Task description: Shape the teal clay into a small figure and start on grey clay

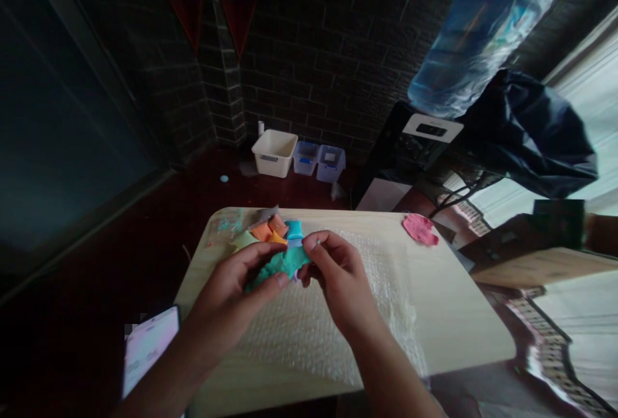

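Note:
A lump of teal modelling clay (284, 265) is held above the table between both my hands. My left hand (241, 279) grips its left side, with the thumb along the near edge and the fingers behind. At the clay's right end my right hand (333, 266) pinches it between thumb and fingers. Just beyond lie several small packets: an orange packet (262, 232), a blue packet (294, 230) and a pale green one (244, 240). A bit of something purple shows under the clay, mostly hidden.
Bubble wrap (386, 302) covers the middle of the wooden table (463, 315). A flattened pink clay piece (421, 229) lies at the far right corner. A phone (150, 347) is at the left edge. Beyond stand a white bin (275, 152) and a water dispenser (405, 147).

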